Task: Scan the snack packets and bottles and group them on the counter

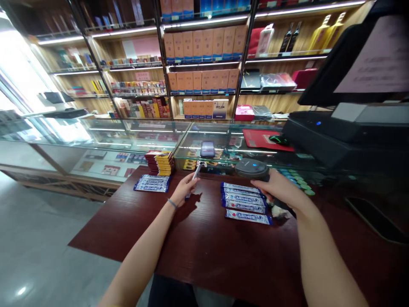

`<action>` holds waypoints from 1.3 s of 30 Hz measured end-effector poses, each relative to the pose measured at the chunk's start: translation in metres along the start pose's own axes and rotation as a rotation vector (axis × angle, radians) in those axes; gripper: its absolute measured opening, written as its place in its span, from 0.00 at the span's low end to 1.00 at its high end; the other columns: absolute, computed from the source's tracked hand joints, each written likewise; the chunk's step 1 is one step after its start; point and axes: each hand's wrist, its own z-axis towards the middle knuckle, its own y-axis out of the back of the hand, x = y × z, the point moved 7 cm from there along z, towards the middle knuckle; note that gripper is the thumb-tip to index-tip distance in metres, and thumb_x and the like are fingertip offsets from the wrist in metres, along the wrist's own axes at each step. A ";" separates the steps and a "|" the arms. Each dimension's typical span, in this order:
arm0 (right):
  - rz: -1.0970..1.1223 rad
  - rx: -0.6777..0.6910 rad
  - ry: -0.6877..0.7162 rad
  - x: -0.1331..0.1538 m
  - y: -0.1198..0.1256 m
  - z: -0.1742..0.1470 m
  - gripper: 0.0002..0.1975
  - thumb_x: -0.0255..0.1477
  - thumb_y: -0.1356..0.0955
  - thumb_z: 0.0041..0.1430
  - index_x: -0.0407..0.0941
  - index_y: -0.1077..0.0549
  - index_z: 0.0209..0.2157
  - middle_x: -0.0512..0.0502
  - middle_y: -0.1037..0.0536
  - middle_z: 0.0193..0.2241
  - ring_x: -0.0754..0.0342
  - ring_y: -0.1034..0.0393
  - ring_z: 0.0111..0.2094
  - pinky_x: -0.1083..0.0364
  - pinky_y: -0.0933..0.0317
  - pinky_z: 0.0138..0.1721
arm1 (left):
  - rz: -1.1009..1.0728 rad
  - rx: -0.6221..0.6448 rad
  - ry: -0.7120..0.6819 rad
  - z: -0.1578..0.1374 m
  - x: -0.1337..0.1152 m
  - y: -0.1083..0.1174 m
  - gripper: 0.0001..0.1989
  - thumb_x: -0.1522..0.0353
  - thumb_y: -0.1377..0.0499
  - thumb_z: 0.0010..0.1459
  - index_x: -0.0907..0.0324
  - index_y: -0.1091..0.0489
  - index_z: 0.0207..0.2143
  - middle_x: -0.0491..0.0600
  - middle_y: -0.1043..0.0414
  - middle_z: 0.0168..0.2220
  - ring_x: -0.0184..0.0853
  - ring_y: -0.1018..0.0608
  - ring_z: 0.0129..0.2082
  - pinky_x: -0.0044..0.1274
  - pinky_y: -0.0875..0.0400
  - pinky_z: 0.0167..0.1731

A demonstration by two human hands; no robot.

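My right hand [279,187] grips a dark handheld barcode scanner [252,167], its head pointing left toward my left hand. A small blue light glows on top of it. Between the fingers of my left hand [185,188] is a slim packet [196,172], seen nearly edge-on; it looks like the blue-and-white wrapped bars. Several such bars [244,198] lie in a row below the scanner, one slightly apart at the front. More blue-and-white bars [151,183] lie at the left, in front of a stack of red-and-yellow packets [159,162].
A dark red wooden counter [223,256] spreads before me, with a glass display case [143,132] behind. A small square screen [207,149] stands at the glass. To the right are a phone [373,217], round green-lidded items [298,181], a mouse [277,140] and a black register [345,136].
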 end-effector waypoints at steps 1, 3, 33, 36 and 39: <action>-0.020 0.003 0.004 0.002 -0.003 0.001 0.12 0.41 0.31 0.55 0.48 0.32 0.33 0.54 0.31 0.13 0.52 0.35 0.13 0.54 0.42 0.19 | -0.053 -0.003 0.006 0.000 0.000 0.002 0.29 0.56 0.30 0.49 0.59 0.27 0.51 0.51 0.26 0.44 0.23 0.31 0.26 0.15 0.38 0.22; -0.039 -0.007 0.013 0.006 -0.008 0.003 0.12 0.40 0.31 0.55 0.47 0.31 0.34 0.54 0.31 0.12 0.52 0.35 0.14 0.54 0.42 0.20 | -0.129 -0.021 0.017 0.001 -0.001 0.008 0.26 0.56 0.30 0.49 0.61 0.26 0.47 0.52 0.25 0.43 0.24 0.28 0.29 0.16 0.33 0.25; -0.242 0.079 0.206 0.052 -0.124 0.001 0.22 0.32 0.30 0.52 0.47 0.29 0.50 0.42 0.18 0.42 0.41 0.25 0.47 0.52 0.36 0.41 | 0.371 -0.034 0.010 -0.001 -0.022 0.042 0.17 0.65 0.35 0.54 0.62 0.21 0.46 0.51 0.20 0.31 0.35 0.19 0.29 0.22 0.27 0.27; -0.220 0.048 0.192 0.051 -0.118 0.002 0.23 0.32 0.29 0.51 0.47 0.28 0.51 0.42 0.18 0.43 0.40 0.24 0.47 0.51 0.35 0.42 | 0.362 -0.028 0.015 0.000 -0.020 0.042 0.18 0.66 0.36 0.55 0.62 0.22 0.48 0.51 0.20 0.31 0.35 0.19 0.29 0.22 0.27 0.27; -0.199 0.029 0.170 0.051 -0.112 0.001 0.24 0.32 0.30 0.52 0.48 0.28 0.52 0.43 0.18 0.42 0.41 0.24 0.45 0.51 0.35 0.41 | 0.265 -0.023 0.025 0.002 -0.016 0.044 0.21 0.64 0.33 0.53 0.62 0.23 0.49 0.51 0.19 0.35 0.35 0.19 0.31 0.22 0.26 0.28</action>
